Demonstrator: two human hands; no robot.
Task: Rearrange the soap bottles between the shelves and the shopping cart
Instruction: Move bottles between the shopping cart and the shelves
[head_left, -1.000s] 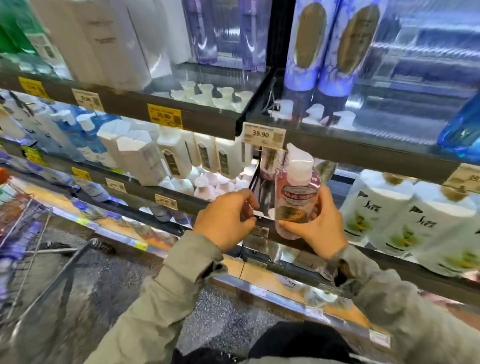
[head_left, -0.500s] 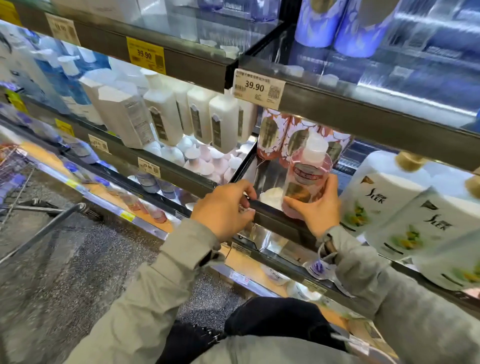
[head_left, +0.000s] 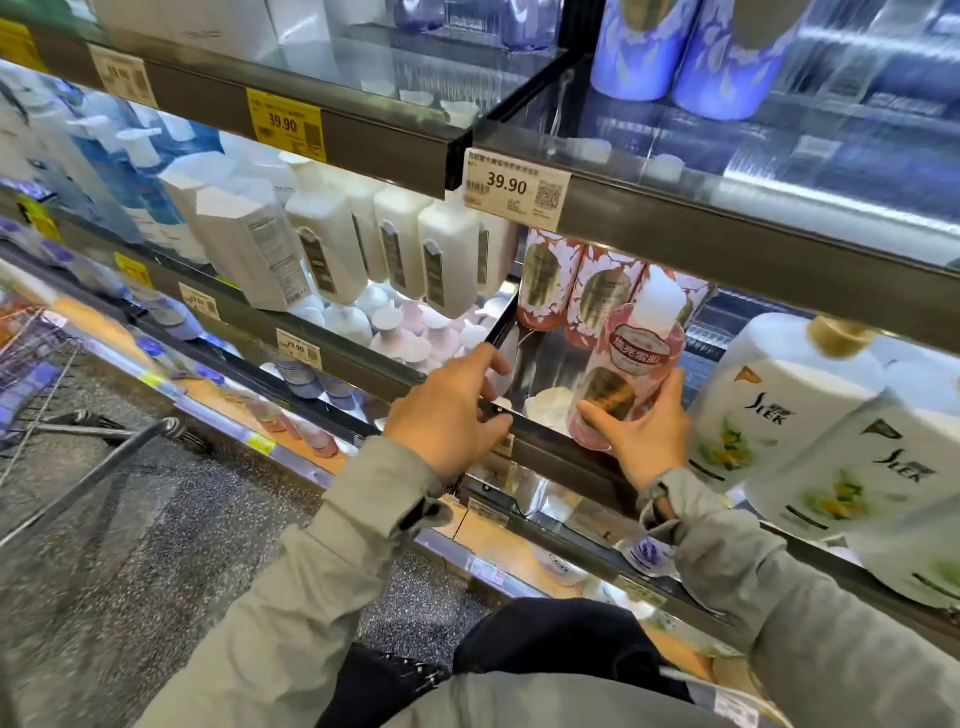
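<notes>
Nearby: white SLEEK bottles just right of the pink soap bottle; pink floral bottles behind it; white pump bottles to its left.
Surface: its base sits behind the shelf rail.
Room: speckled floor and shopping cart well left of it.
Writing: price tag above it reads 39.90.
Right hand: wrapped round its lower half.
Left hand: curled over the shelf rail just left of it.
</notes>
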